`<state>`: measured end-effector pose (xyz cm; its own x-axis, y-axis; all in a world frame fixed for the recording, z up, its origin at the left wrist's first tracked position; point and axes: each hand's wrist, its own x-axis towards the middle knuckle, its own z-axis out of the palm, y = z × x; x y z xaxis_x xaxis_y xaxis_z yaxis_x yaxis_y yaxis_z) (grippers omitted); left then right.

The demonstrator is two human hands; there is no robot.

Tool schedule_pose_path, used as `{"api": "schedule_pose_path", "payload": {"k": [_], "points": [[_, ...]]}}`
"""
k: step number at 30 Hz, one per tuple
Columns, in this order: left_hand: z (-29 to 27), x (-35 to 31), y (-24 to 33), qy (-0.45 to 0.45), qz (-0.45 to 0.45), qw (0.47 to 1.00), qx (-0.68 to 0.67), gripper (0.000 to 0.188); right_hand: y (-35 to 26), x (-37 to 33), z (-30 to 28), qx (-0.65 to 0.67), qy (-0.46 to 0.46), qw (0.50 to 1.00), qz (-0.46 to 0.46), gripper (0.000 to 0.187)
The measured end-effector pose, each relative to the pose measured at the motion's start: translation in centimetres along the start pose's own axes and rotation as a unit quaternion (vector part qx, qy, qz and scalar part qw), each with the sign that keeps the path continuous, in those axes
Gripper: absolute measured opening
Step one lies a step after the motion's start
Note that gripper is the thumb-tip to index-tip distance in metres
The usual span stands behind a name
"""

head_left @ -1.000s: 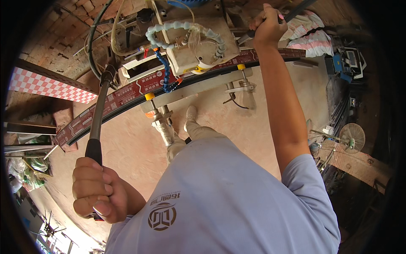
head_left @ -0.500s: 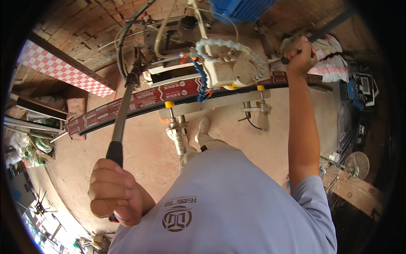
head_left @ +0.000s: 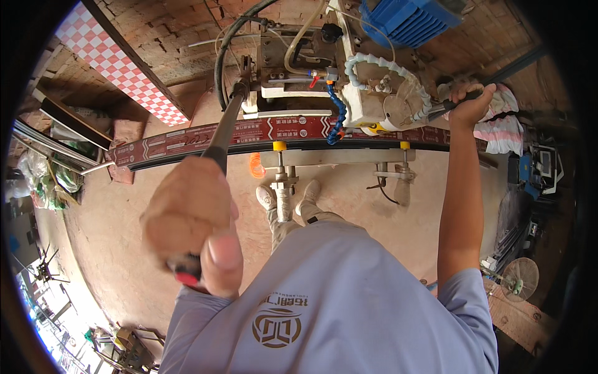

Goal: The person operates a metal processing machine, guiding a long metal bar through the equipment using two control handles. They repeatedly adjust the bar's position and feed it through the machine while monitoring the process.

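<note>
My left hand (head_left: 190,218) is wrapped round the dark grip of a long metal lever (head_left: 229,121), which runs up to a pivot on the machine (head_left: 367,112). The lever's red-tipped end pokes out below the fist. At the far right, my right hand (head_left: 471,103) is closed round a handle (head_left: 443,109) beside the machine head. Between the hands lies a long dark profile (head_left: 215,149) with red printed film on its face. Two yellow-capped clamp posts (head_left: 280,146) stand along its near side. A blue segmented hose (head_left: 338,112) hangs down to the profile.
A blue finned motor (head_left: 408,22) sits at the top. A red-and-white checked panel (head_left: 124,65) leans at far left, near plastic bags (head_left: 56,177). On the right are a fan (head_left: 520,278) and a striped cloth (head_left: 501,128). An orange ring-shaped item (head_left: 256,166) lies beyond my feet.
My left hand has risen toward the camera and moved forward with the lever's grip. My right hand stays on its handle. The whole view has shifted, so the machine appears farther right.
</note>
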<state>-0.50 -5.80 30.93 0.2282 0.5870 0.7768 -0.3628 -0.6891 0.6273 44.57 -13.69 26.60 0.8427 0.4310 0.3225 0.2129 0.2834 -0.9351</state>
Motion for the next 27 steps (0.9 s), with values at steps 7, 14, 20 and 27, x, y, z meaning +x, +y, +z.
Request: {"api": "schedule_pose_path", "payload": {"k": [7, 14, 20, 27], "points": [[0.3, 3.7, -1.1, 0.087, -0.042, 0.989, -0.113, 0.019, 0.3, 0.9, -0.8, 0.032, 0.005, 0.999, 0.019, 0.054], [0.0, 8.7, -2.8, 0.080, -0.019, 0.992, -0.091, 0.018, -0.3, 1.1, -0.7, 0.031, -0.030, 0.999, -0.015, 0.049], [0.2, 12.2, -3.6, 0.119, -0.099, 0.986, -0.066, 0.020, -1.0, 0.9, -0.3, 0.056, -0.040, 0.997, -0.025, 0.054], [0.8, 16.1, -5.2, 0.147, -0.138, 0.977, -0.064, 0.020, -1.5, 1.0, -0.6, 0.040, -0.064, 0.996, -0.041, 0.052]]}}
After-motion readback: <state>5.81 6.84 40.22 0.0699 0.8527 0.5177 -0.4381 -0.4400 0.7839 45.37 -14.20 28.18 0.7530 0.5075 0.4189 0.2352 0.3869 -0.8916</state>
